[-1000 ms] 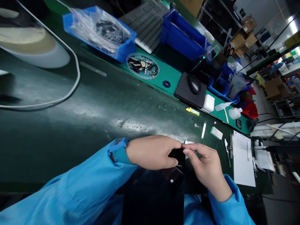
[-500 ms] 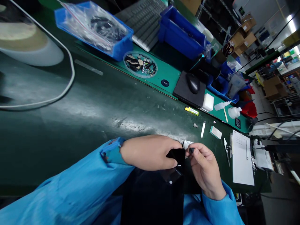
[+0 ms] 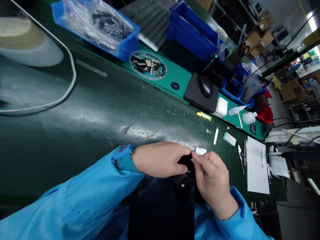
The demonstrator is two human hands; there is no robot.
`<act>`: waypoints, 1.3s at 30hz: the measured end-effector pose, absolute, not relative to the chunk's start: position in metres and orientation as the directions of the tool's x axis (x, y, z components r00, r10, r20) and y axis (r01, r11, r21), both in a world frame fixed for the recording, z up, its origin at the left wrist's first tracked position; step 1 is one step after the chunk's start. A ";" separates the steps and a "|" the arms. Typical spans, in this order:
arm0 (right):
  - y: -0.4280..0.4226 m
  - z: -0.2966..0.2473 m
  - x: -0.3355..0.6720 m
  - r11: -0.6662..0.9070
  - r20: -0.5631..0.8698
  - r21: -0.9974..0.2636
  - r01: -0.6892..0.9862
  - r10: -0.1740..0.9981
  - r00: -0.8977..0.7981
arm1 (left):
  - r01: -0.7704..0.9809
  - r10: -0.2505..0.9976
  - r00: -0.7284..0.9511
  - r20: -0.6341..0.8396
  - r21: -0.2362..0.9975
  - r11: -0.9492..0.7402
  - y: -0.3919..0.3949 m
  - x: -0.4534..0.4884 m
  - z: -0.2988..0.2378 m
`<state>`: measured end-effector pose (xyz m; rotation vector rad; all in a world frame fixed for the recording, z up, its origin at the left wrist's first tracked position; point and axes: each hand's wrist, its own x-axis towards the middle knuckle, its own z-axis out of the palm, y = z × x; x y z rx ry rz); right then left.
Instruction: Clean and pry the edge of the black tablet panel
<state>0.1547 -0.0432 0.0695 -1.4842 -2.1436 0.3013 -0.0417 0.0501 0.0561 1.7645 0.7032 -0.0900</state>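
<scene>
A large glossy black flat panel (image 3: 161, 210), tablet-like, stretches down from my hands in front of my body. My left hand (image 3: 162, 160) is closed over its upper part, the thumb lying on the dark glossy face and the fingers hidden beneath. At the panel's upper right corner, my right hand (image 3: 212, 180) pinches with thumb and forefinger pressed together. Whatever lies between those fingertips is hidden. My two hands nearly touch there. Just beyond the fingertips lies a small crumpled white piece (image 3: 200, 151) on the green bench (image 3: 82, 140).
On the right lie a yellow-labelled strip (image 3: 204, 116), a white strip (image 3: 216, 136), a small box (image 3: 229, 139) and a paper sheet (image 3: 257, 166). Along the back shelf stand blue bins (image 3: 192, 36), a dish of small parts (image 3: 148, 65) and a mouse (image 3: 205, 86). A white cable (image 3: 71, 80) curves at left.
My right hand has moved left and turned its back upward, bringing its fingertips to the panel's corner. The small black piece seen in its pinch before is now hidden. My left hand keeps its hold.
</scene>
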 end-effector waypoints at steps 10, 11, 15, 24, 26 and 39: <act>-0.036 0.048 0.183 -0.374 -0.373 -0.918 0.130 0.927 0.034 | 0.470 0.403 0.832 -0.382 0.871 -0.144 0.054 -0.042 0.060; -0.038 0.046 0.184 -0.373 -0.369 -0.921 0.111 0.928 0.053 | 0.463 0.400 0.834 -0.379 0.876 -0.136 0.054 -0.043 0.061; -0.047 0.057 0.180 -0.193 -0.175 -0.918 0.346 0.981 0.082 | 0.460 0.393 0.835 -0.384 0.880 -0.118 0.055 -0.043 0.063; -0.050 0.075 0.161 0.249 0.187 -0.608 0.754 0.968 -0.169 | 0.433 0.401 0.847 -0.348 0.890 -0.142 0.052 -0.041 0.058; -0.048 0.072 0.159 0.255 0.191 -0.604 0.755 0.966 -0.174 | 0.445 0.406 0.840 -0.360 0.885 -0.134 0.052 -0.041 0.058; -0.069 0.060 0.175 -0.129 -0.084 -0.864 0.486 0.990 0.113 | 0.416 0.383 0.850 -0.363 0.907 -0.064 0.054 -0.044 0.061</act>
